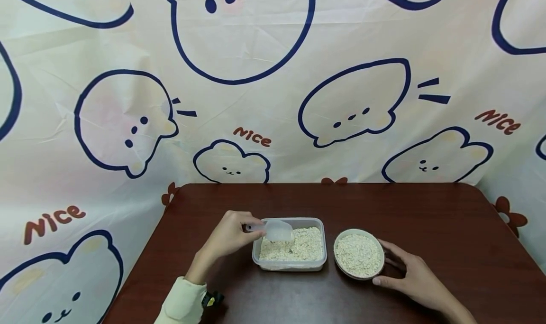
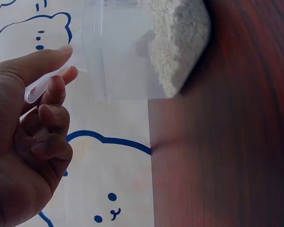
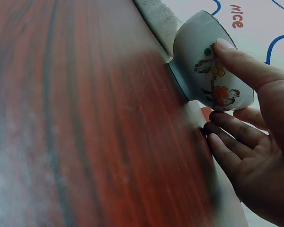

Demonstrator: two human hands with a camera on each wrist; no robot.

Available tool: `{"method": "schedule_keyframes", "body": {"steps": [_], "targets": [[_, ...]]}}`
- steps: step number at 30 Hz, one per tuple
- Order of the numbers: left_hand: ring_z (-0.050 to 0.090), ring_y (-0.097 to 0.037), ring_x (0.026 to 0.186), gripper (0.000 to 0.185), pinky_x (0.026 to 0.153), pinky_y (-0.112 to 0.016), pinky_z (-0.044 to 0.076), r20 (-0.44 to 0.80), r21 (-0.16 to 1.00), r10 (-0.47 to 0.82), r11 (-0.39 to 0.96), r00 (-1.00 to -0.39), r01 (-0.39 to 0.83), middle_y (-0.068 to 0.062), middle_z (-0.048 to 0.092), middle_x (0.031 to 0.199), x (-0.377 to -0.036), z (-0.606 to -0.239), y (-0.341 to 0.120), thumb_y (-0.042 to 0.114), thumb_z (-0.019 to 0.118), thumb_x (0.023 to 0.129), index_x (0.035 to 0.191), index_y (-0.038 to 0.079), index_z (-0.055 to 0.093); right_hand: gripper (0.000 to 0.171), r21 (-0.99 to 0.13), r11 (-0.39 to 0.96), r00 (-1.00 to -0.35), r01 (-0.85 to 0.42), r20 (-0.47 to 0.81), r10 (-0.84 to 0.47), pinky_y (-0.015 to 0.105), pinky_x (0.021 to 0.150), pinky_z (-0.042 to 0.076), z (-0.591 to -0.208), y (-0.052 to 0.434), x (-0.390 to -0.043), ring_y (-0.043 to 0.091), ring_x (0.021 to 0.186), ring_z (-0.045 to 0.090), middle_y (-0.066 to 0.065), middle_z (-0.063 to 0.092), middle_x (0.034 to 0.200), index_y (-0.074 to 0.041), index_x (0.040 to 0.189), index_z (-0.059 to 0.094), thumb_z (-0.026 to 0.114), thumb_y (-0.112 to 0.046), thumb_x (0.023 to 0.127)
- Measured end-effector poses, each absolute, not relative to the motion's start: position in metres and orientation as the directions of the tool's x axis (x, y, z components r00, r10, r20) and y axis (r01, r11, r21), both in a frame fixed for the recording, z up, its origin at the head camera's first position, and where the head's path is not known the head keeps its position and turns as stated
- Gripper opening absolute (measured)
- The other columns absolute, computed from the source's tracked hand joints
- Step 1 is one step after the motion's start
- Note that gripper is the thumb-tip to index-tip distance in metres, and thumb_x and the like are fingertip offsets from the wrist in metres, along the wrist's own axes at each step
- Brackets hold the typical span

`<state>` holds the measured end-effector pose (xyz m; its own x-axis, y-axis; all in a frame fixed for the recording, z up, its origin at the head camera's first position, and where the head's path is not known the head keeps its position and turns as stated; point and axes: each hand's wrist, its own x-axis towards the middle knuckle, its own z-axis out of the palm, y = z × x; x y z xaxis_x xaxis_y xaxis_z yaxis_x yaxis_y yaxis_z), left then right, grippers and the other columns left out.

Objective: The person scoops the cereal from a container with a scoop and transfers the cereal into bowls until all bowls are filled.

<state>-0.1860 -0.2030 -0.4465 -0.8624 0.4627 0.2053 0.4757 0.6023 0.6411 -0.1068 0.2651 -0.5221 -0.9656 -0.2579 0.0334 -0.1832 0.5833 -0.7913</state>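
My left hand (image 1: 247, 228) pinches the handle of a clear plastic scoop (image 1: 277, 230), whose bowl hangs over the left end of a clear rectangular container (image 1: 317, 266) filled with oats (image 1: 304, 245). In the left wrist view thumb and fingers (image 2: 54, 90) close on the scoop handle (image 2: 38, 90), with the container of oats (image 2: 177, 42) beyond. A small round bowl (image 1: 359, 254) heaped with oats stands right of the container. My right hand (image 1: 386, 267) cups its right side. In the right wrist view the thumb (image 3: 241, 64) presses the fruit-patterned bowl wall (image 3: 203, 61).
Everything stands on a dark brown wooden table (image 1: 426, 215) near its front edge. A cream cloth with blue cartoon bears (image 1: 273, 77) hangs behind the table and drapes down on its left. A pale sleeve (image 1: 183, 302) covers my left forearm.
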Motion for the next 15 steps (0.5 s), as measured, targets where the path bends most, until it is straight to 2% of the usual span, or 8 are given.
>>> {"method": "schedule_keyframes", "body": {"steps": [9, 15], "targets": [[0.053, 0.0, 0.063, 0.014, 0.057, -0.022, 0.049, 0.186, 0.628, 0.498, 0.603, -0.847, 0.493, 0.008, 0.075, 0.084, -0.186, -0.451, -0.193, 0.019, 0.087, 0.093, 0.105, 0.013, 0.087, 0.09, -0.798, 0.568, -0.962, -0.202, 0.052, -0.268, 0.019, 0.094, 0.057, -0.521, 0.264, -0.106, -0.009, 0.125, 0.057, 0.017, 0.06, 0.155, -0.019, 0.159, 0.05, 0.093, -0.04, 0.083], [0.05, 0.001, 0.061, 0.016, 0.057, -0.021, 0.047, 0.18, 0.632, 0.515, 0.592, -0.838, 0.5, 0.007, 0.075, 0.083, -0.185, -0.454, -0.182, 0.02, 0.087, 0.092, 0.107, 0.013, 0.087, 0.092, -0.792, 0.587, -0.969, -0.169, 0.023, -0.248, 0.018, 0.095, 0.056, -0.522, 0.264, -0.106, -0.007, 0.126, 0.059, 0.016, 0.059, 0.156, -0.02, 0.159, 0.05, 0.093, -0.047, 0.081]]}}
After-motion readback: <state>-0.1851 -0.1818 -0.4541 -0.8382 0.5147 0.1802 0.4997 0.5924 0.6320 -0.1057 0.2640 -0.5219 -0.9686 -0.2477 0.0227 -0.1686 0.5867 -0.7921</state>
